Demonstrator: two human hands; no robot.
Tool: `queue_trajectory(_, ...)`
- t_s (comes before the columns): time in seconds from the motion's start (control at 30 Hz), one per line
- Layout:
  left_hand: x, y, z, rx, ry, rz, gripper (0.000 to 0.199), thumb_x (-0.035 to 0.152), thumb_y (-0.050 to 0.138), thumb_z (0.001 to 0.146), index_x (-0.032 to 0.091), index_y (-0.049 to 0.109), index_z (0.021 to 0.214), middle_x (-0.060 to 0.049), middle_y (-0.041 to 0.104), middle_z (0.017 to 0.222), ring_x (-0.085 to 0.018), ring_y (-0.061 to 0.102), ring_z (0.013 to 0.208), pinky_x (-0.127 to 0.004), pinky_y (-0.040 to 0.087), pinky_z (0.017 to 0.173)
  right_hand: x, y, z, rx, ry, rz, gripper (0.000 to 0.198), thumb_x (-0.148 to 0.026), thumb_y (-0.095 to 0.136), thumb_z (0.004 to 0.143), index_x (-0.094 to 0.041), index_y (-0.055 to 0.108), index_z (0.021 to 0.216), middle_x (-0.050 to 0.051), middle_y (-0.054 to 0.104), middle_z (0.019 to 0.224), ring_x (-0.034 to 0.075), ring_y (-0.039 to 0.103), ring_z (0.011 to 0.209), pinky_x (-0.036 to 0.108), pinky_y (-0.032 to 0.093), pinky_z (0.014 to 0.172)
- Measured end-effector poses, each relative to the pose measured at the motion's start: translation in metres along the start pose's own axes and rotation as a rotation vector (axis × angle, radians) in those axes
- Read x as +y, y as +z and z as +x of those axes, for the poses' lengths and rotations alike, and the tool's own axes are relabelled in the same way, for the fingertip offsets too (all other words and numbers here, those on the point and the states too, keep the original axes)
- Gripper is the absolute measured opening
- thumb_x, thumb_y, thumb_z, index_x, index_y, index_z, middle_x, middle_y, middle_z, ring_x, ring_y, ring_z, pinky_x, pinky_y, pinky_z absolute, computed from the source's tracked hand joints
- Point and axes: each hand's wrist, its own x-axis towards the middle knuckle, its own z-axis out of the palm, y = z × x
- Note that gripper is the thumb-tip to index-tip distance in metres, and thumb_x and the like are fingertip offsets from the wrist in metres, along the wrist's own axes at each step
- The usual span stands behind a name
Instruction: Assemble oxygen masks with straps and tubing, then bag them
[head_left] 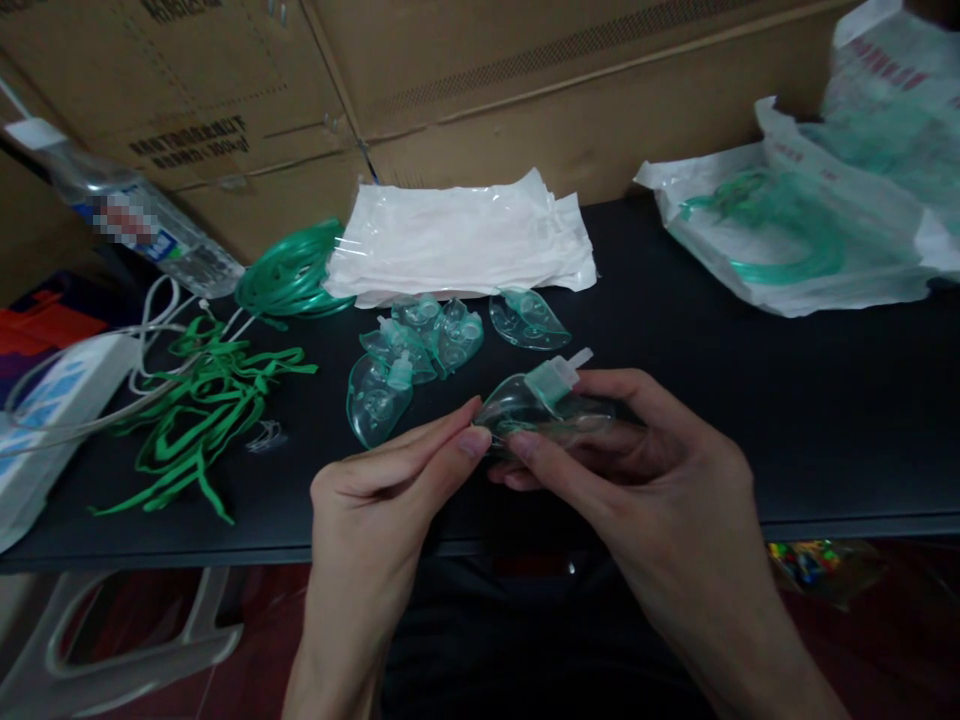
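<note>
OK, our L hand pinches the oxygen mask thumb-to-index at one edge; our R hand has fingers curled round its shell. Prob best we squeeze lightly, w/o creasing.

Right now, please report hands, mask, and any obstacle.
Left hand pinching edge of mask; right hand holding opposite side. Pale spout attached. Other masks lie beyond, apparently not blocking.

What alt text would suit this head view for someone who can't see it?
A person's left hand and right hand hold a clear green-tinted mask over a black table. Beyond it lie similar masks and stacked white packets; green straps and coiled tubing lie at left.
</note>
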Motion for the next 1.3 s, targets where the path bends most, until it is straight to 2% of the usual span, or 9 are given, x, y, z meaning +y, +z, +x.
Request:
queue_trajectory(0.13, 0.000, -0.004, -0.001, -0.042, 0.020, 0.044, 0.019, 0.026, 0.090, 0.076, 0.032, 0.084, 0.094, 0.005, 0.084, 0.103, -0.019, 0.080, 0.097, -0.024, 0.063, 0.093, 0.001, 0.000, 0.001, 0.017, 0.008, 0.008, 0.032, -0.012, 0.091, 0.072, -0.024, 0.069, 0.093, -0.002, 0.084, 0.077, 0.022, 0.082, 0.063, 0.021, 0.069, 0.061)
queue_trajectory(0.3, 0.003, -0.005, -0.002, -0.053, 0.013, 0.056, 0.016, 0.028, 0.088, 0.079, 0.034, 0.084, 0.094, 0.006, 0.084, 0.104, -0.019, 0.080, 0.100, -0.023, 0.062, 0.096, 0.002, 0.001, 0.003, 0.029, 0.017, 0.011, 0.034, -0.013, 0.092, 0.069, -0.024, 0.071, 0.093, -0.003, 0.084, 0.074, 0.020, 0.081, 0.064, 0.019, 0.068, 0.061)
queue_trajectory(0.5, 0.002, 0.000, -0.003, 0.031, 0.034, 0.047, 0.015, 0.025, 0.093, 0.071, 0.033, 0.085, 0.081, 0.006, 0.085, 0.096, -0.020, 0.081, 0.094, -0.027, 0.063, 0.096, -0.005, 0.001, 0.002, 0.036, 0.080, -0.025, 0.034, -0.009, 0.092, 0.067, -0.024, 0.069, 0.089, -0.004, 0.083, 0.073, 0.016, 0.080, 0.061, 0.015, 0.065, 0.059)
queue_trajectory(0.67, 0.004, 0.003, -0.004, 0.077, 0.036, 0.106, 0.020, 0.025, 0.094, 0.069, 0.033, 0.085, 0.085, 0.007, 0.085, 0.097, -0.020, 0.081, 0.095, -0.026, 0.062, 0.098, -0.003, 0.001, 0.003, 0.045, 0.088, -0.020, 0.033, -0.010, 0.092, 0.067, -0.023, 0.070, 0.089, -0.004, 0.082, 0.069, 0.015, 0.079, 0.057, 0.016, 0.064, 0.056)
queue_trajectory(0.77, 0.007, 0.004, -0.005, 0.093, 0.057, 0.159, 0.019, 0.026, 0.094, 0.069, 0.034, 0.085, 0.085, 0.009, 0.084, 0.095, -0.018, 0.081, 0.092, -0.022, 0.061, 0.097, -0.002, -0.002, 0.006, 0.004, 0.064, 0.007, 0.032, -0.012, 0.091, 0.069, -0.024, 0.069, 0.089, -0.005, 0.081, 0.069, 0.014, 0.078, 0.056, 0.016, 0.063, 0.055)
queue_trajectory(0.9, 0.005, -0.001, -0.004, 0.054, 0.080, 0.217, 0.020, 0.029, 0.092, 0.074, 0.037, 0.084, 0.090, 0.013, 0.084, 0.099, -0.012, 0.080, 0.094, -0.015, 0.057, 0.099, -0.006, -0.006, 0.011, -0.071, 0.135, -0.007, 0.032, -0.015, 0.091, 0.070, -0.023, 0.066, 0.090, -0.005, 0.081, 0.068, 0.012, 0.077, 0.056, 0.014, 0.061, 0.055)
queue_trajectory(1.0, 0.001, -0.008, -0.003, -0.006, 0.092, 0.232, 0.021, 0.032, 0.090, 0.077, 0.040, 0.083, 0.094, 0.015, 0.083, 0.104, -0.010, 0.079, 0.097, -0.014, 0.055, 0.101, -0.009, -0.007, 0.012, -0.089, 0.149, 0.000, 0.033, -0.016, 0.091, 0.071, -0.024, 0.065, 0.091, -0.005, 0.080, 0.067, 0.012, 0.077, 0.056, 0.014, 0.061, 0.056)
queue_trajectory(1.13, -0.001, -0.013, -0.001, -0.054, 0.046, 0.193, 0.016, 0.036, 0.089, 0.078, 0.037, 0.083, 0.093, 0.012, 0.083, 0.104, -0.013, 0.079, 0.100, -0.019, 0.056, 0.103, -0.007, -0.006, 0.010, -0.099, 0.154, 0.008, 0.032, -0.019, 0.090, 0.074, -0.024, 0.064, 0.091, -0.005, 0.081, 0.068, 0.013, 0.078, 0.058, 0.017, 0.063, 0.057)
queue_trajectory(1.3, 0.000, -0.013, -0.001, -0.050, -0.066, 0.113, 0.010, 0.032, 0.090, 0.077, 0.033, 0.085, 0.085, 0.008, 0.082, 0.110, -0.017, 0.079, 0.103, -0.022, 0.060, 0.099, -0.004, -0.007, 0.009, -0.126, 0.129, 0.067, 0.035, -0.015, 0.090, 0.074, -0.025, 0.063, 0.093, -0.005, 0.082, 0.071, 0.012, 0.077, 0.059, 0.017, 0.063, 0.061)
